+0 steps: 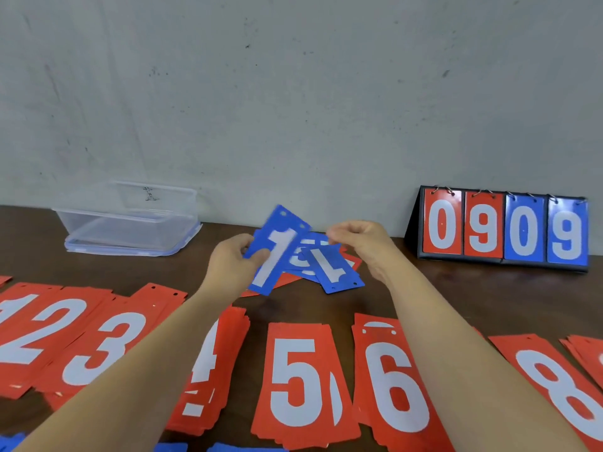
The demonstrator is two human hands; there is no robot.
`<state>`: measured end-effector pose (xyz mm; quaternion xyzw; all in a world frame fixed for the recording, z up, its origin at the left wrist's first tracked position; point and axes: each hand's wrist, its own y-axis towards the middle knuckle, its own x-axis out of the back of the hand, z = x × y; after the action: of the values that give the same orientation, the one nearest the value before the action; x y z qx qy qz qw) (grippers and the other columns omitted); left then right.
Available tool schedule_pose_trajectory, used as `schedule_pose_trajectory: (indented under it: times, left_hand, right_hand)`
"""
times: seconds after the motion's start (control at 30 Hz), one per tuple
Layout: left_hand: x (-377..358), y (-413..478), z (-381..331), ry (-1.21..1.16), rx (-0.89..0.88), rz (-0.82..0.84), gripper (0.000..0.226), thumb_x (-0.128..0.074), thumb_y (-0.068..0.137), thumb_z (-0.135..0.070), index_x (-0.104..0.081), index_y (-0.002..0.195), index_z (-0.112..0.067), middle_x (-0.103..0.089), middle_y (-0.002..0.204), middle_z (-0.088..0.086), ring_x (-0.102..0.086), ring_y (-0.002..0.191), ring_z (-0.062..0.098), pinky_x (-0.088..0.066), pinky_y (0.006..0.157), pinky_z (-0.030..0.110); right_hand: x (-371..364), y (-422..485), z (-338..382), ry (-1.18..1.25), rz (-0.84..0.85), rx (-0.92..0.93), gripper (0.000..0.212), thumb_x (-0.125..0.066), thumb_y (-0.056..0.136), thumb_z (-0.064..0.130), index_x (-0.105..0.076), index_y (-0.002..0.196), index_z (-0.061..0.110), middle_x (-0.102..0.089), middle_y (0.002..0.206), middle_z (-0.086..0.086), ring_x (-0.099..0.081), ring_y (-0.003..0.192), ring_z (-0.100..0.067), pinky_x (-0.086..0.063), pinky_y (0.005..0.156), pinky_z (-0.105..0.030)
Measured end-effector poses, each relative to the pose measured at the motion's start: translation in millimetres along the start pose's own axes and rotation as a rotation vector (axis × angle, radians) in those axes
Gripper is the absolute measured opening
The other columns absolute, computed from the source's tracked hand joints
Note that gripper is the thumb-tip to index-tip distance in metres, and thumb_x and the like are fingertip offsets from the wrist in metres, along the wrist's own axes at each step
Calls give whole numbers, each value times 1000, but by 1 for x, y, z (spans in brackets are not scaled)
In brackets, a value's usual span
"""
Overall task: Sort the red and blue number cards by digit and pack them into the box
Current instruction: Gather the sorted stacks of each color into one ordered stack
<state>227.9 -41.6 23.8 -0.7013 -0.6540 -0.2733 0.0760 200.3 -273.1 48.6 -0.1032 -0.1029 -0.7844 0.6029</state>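
My left hand (233, 264) pinches a blue card with a white 1 (277, 249), lifted and tilted above the table. My right hand (362, 244) hovers just right of it, fingers curled over a small loose heap of blue cards (329, 265); whether it grips one I cannot tell. Red stacks lie in a row along the near side: 1 (13, 324), 2 (45, 337), 3 (111, 347), 4 (208, 363), 5 (300, 383), 6 (394, 383), 8 (561, 389). The clear plastic box (130, 220) stands empty at the back left.
A folding scoreboard (502, 230) reading 0909 stands at the back right against the grey wall. Blue cards (202, 447) peek in at the bottom edge. Another red stack (587, 353) sits at the far right. Brown table (456, 288) shows between heap and stacks.
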Motion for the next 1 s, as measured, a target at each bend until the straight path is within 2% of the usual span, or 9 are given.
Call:
schedule_pose_trajectory:
  times: [0.1,0.2,0.33,0.57,0.73,0.8,0.87,0.93,1.0]
  left_hand:
    - [11,-2,8,-269,188,0,7,-65,94,-21,-64,92,-14,-72,95,6,-68,76,13,-50,63,24]
    - [15,-2,14,-360,272,-43,18,-66,92,-25,-64,104,-12,-71,99,5,-68,82,15,-53,67,27]
    - [16,-4,16,-366,316,-75,26,-65,92,-27,-63,112,-11,-70,103,6,-68,92,22,-54,71,29]
    - [12,-6,20,-373,318,-69,22,-65,92,-27,-62,110,-13,-69,100,4,-67,87,18,-53,68,26]
    - [14,-8,21,-359,295,-69,24,-65,92,-28,-62,110,-13,-69,100,5,-67,86,19,-55,72,30]
    - [17,-7,22,-357,302,-70,27,-65,92,-30,-62,112,-11,-70,102,7,-68,91,24,-57,82,39]
    - [20,-7,23,-366,304,-74,26,-65,92,-30,-63,110,-12,-70,103,8,-69,91,25,-57,81,40]
    - [22,-7,23,-379,300,-77,24,-64,93,-30,-62,109,-12,-70,101,8,-68,85,23,-56,71,33]
    - [22,-8,24,-398,299,-78,23,-64,93,-29,-62,108,-12,-70,100,9,-68,80,22,-52,63,29]
  right_hand:
    - [8,6,-26,-253,-199,-162,31,-79,72,49,-70,87,23,-70,100,5,-60,107,-20,-41,102,-45]
    - [3,3,-42,-696,-188,-340,66,-66,67,75,-64,103,19,-58,121,-1,-41,125,-26,-30,98,-42]
    - [-11,1,-50,-924,-225,-325,96,-65,61,81,-49,130,16,-46,137,-8,-36,129,-27,-31,99,-39]
    - [-9,0,-46,-864,-182,-365,90,-76,65,65,-43,132,15,-45,134,-8,-36,128,-27,-32,95,-39]
    - [9,-5,-52,-696,-216,-370,50,-80,72,37,-53,110,20,-57,109,-2,-48,109,-23,-26,83,-37]
    - [24,-4,-58,-567,-194,-376,45,-81,63,33,-59,99,18,-60,100,-2,-54,101,-23,-32,90,-39]
    - [40,-6,-59,-404,-228,-354,49,-83,56,27,-66,100,12,-65,102,-6,-59,100,-26,-42,94,-45]
    - [53,-13,-51,-190,-290,-318,32,-79,72,9,-65,101,6,-65,105,-10,-57,93,-23,-46,85,-37]
    - [64,-17,-42,-1,-355,-316,22,-70,83,4,-63,104,3,-63,104,-13,-54,81,-20,-47,72,-31]
